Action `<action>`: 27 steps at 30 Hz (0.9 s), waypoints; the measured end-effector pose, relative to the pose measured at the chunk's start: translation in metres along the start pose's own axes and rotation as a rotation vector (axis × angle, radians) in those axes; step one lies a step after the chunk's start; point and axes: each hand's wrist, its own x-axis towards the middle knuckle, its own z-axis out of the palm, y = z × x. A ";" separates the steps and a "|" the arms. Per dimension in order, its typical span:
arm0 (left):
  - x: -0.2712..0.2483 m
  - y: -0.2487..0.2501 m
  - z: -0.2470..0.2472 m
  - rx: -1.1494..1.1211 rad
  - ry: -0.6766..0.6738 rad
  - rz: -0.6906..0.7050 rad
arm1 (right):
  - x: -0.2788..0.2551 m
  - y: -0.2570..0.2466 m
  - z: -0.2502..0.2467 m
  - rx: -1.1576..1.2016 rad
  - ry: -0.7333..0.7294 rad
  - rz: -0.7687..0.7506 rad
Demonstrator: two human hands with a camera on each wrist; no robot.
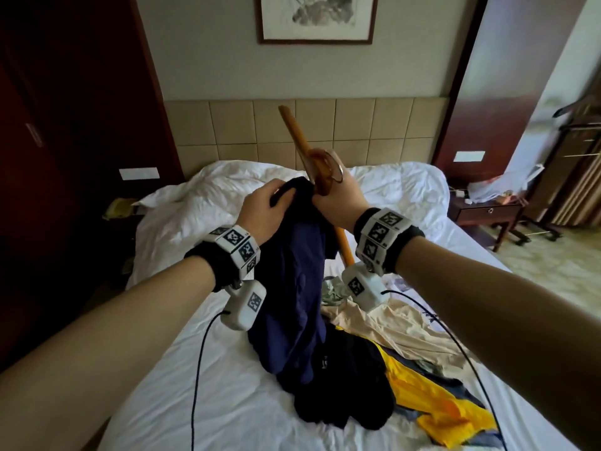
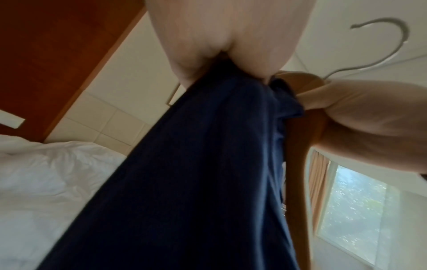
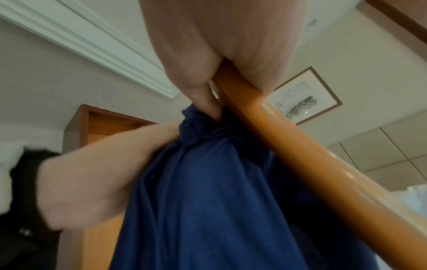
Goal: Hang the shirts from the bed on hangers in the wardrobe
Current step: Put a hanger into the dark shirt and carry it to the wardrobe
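Your left hand (image 1: 260, 206) grips the shirt (image 1: 292, 288) collar. Your right hand (image 1: 341, 200) clutches the hanger (image 1: 297, 131), tilted steeply, just beside that collar.

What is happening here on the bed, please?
A person stands over the white bed, fitting a navy blue shirt onto a wooden hanger with a metal hook. The left hand grips the bunched top of the shirt, and the right hand holds the hanger at its middle. A pile of other clothes lies on the bed, not yet hung.
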 end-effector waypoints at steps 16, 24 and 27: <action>-0.018 -0.054 -0.004 0.221 -0.189 -0.373 | 0.023 0.004 -0.060 -0.095 0.200 0.076; -0.023 -0.037 -0.011 0.072 -0.204 -0.203 | 0.011 0.040 -0.080 -0.150 0.226 0.235; -0.023 -0.049 -0.022 0.499 -0.535 0.031 | 0.006 0.051 -0.086 -0.183 0.219 0.290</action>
